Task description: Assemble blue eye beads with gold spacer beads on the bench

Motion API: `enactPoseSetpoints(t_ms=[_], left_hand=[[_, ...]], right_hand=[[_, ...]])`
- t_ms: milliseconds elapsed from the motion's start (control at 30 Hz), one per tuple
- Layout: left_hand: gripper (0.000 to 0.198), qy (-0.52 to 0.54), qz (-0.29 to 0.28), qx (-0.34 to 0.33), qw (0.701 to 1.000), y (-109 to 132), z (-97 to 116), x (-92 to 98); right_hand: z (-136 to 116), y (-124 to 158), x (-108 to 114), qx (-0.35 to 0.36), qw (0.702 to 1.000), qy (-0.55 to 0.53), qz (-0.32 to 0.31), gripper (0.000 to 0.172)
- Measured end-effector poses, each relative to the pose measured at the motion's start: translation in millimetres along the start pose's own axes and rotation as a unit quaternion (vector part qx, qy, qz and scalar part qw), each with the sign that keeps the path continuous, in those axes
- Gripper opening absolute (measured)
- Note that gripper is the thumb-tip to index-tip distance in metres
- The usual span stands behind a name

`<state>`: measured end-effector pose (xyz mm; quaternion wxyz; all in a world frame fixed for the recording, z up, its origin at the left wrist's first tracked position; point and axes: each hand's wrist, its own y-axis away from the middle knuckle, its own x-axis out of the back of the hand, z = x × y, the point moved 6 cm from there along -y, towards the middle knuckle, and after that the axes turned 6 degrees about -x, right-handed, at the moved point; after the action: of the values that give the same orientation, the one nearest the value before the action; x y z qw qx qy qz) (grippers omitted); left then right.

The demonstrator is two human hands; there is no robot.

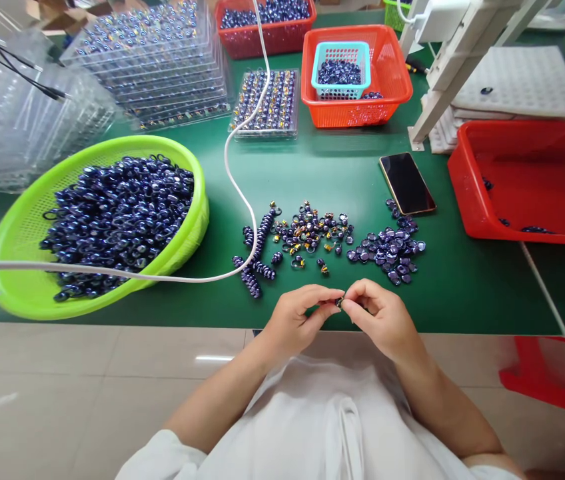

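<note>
My left hand point(296, 313) and my right hand point(381, 315) meet at the near edge of the green table, fingertips pinched together on one small dark shiny piece point(338, 303). Just beyond them lie three loose heaps: stacked dark blue rings point(257, 250) to the left, mixed dark and gold pieces point(312, 233) in the middle, flat purple-blue pieces point(390, 247) to the right. A big lime-green basket point(17, 233) heaped with dark blue rings stands at the left.
A phone point(407, 183) lies past the heaps. A red tray point(467, 200) sits right, an orange basket point(312, 80) with a small teal basket point(341, 50) behind. Clear trays point(162, 67) are stacked back left. A white cable point(242, 193) crosses the table.
</note>
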<state>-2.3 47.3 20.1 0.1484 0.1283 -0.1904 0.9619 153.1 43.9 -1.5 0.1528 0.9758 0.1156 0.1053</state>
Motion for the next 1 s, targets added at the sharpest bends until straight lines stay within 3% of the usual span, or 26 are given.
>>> enactPoseSetpoints(t_ms=[133, 300, 500, 600, 800, 867, 1000], left_hand=[[0.021, 0.02, 0.001, 0.019, 1.0, 2, -2, -1.0], [0.02, 0.069, 0.032, 0.131, 0.988, 10, -17, -2.9], [0.019, 0.065, 0.053, 0.098, 0.992, 11, -10, -3.4], [0.022, 0.084, 0.056, 0.123, 0.987, 12, -10, -4.3], [0.019, 0.21, 0.104, 0.288, 0.929, 16, -21, -4.3], [0.018, 0.225, 0.123, 0.316, 0.914, 16, -22, -2.8], [0.016, 0.231, 0.136, 0.33, 0.905, 14, -23, -1.9]], right_hand=[[2, 0, -1, -0.007, 1.0, -0.006, 0.001, 0.012], [5, -1, -3, -0.006, 1.0, -0.013, -0.005, 0.013], [9, -4, -5, -0.031, 0.999, -0.023, -0.014, 0.018], [4, -4, -4, -0.027, 1.0, 0.003, -0.006, 0.019], [-3, -6, -8, 0.003, 1.0, 0.014, -0.027, 0.016], [-1, -6, -6, 0.02, 0.999, -0.003, -0.028, 0.014], [6, 1, 3, 0.081, 0.996, 0.002, 0.025, 0.01]])
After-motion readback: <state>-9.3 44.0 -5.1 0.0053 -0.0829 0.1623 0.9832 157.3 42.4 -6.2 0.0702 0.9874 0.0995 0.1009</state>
